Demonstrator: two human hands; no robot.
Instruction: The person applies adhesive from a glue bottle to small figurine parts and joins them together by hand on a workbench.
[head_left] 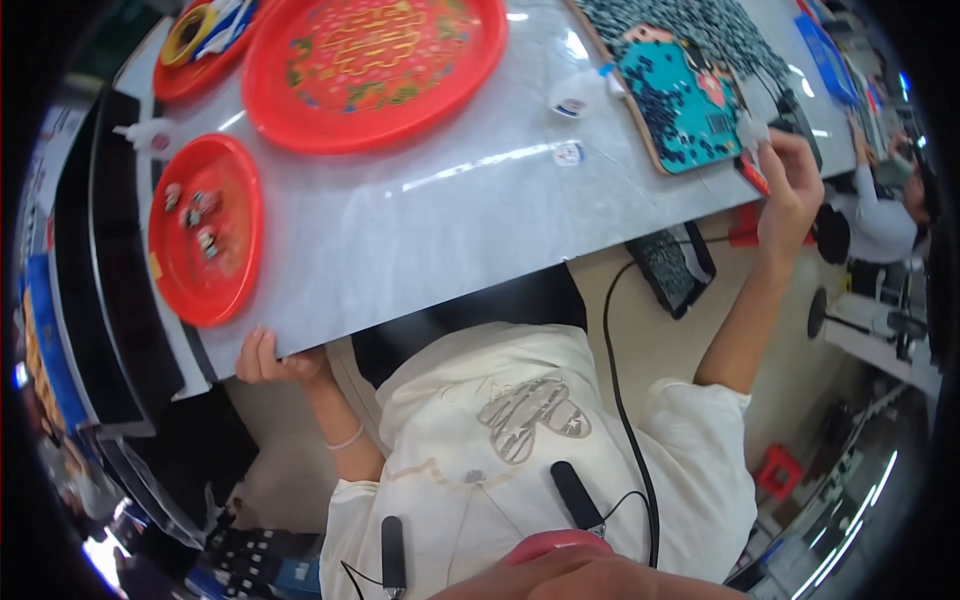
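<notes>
My right hand [788, 190] is closed in a pinch at the table's right part. Between its fingertips is a small whitish, translucent thing [752, 131], too blurred to name for sure. It is beside the right edge of a tray [655, 160] with a wooden-looking rim, a teal surface and many small dark pieces on it. My left hand [270, 358] is at the table's front left edge, its fingers curled over the edge, below a red round tray [255, 225] with a few small figures [206, 240] in it.
A large red patterned tray [375, 140] is at the back left, near a smaller red one holding yellow tape [187, 35]. White squeeze bottles stand near the teal tray [577, 95] and at the far left [150, 136]. A black cable [612, 350] hangs beside me; a person [880, 220] sits at right.
</notes>
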